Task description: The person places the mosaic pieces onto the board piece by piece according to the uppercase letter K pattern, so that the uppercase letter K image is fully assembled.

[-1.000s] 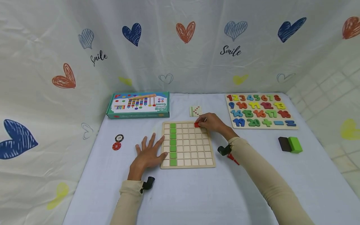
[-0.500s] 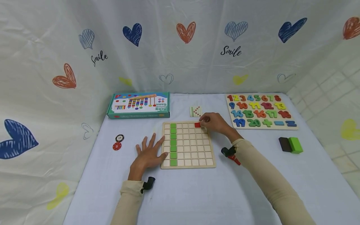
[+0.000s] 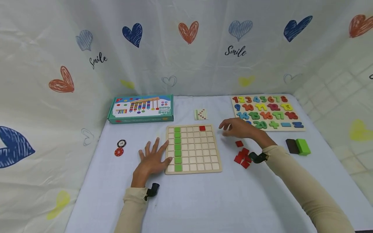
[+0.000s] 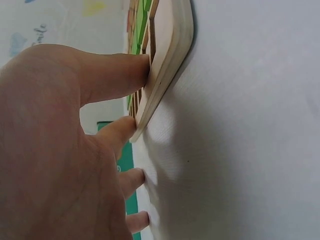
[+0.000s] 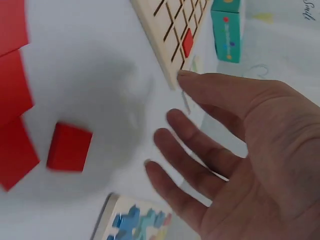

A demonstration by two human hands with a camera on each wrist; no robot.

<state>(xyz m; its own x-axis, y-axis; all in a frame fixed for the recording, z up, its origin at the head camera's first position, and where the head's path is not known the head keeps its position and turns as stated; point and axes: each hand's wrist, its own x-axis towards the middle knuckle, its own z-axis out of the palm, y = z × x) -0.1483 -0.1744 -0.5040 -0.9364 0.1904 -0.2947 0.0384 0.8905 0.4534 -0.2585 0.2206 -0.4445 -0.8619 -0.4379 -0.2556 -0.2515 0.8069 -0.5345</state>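
Number puzzle (image 3: 266,112), green block (image 3: 303,146), game box (image 3: 141,108) — around grid board (image 3: 193,149).

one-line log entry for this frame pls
left hand: flat, steadying grid board | right hand: open, empty, above loose red tiles | red tile: seated, top row

The light is bright and even, with soft shadows under the hands. The head view bends at its edges. The right wrist view shows a blurred red tile (image 5: 69,147).
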